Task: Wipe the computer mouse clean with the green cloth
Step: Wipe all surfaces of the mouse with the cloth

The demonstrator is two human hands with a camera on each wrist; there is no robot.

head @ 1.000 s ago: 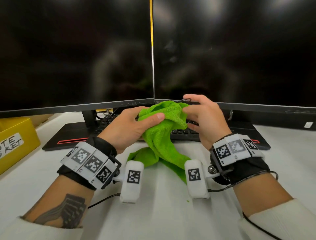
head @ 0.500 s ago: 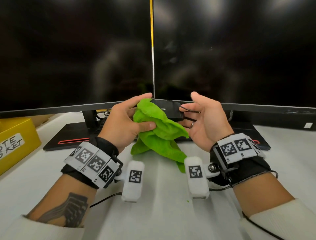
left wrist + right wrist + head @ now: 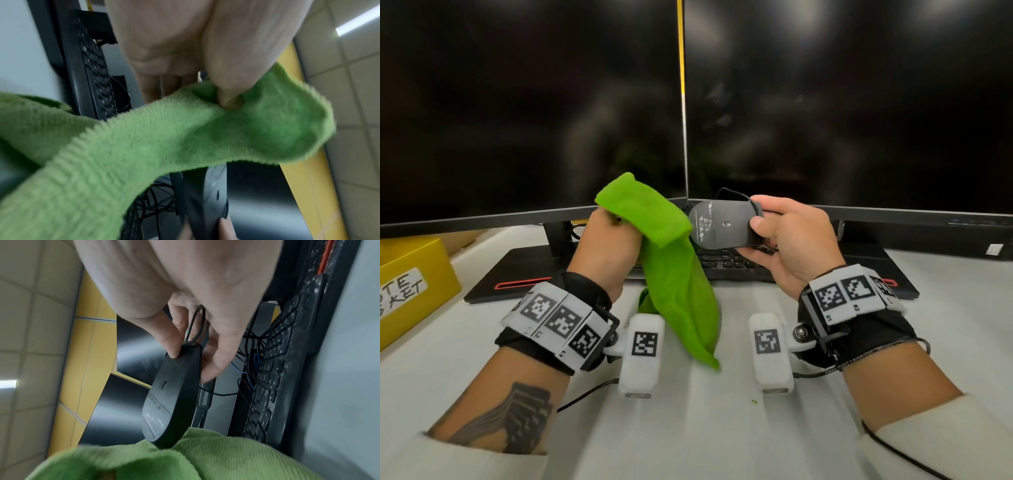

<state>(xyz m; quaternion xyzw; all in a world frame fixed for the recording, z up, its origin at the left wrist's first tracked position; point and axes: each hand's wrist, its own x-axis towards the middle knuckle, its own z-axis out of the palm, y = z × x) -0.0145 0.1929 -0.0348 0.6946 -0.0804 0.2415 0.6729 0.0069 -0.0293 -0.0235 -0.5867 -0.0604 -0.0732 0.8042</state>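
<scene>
- Pinching the black computer mouse point(image 3: 724, 224) at its cabled end, our right hand point(image 3: 787, 240) curls thumb and fingers around it.
- We see its flat underside facing us, long axis running sideways toward the left hand point(image 3: 607, 250).
- That hand bunches the green cloth point(image 3: 671, 270), apparently touching the mouse's free end.
</scene>
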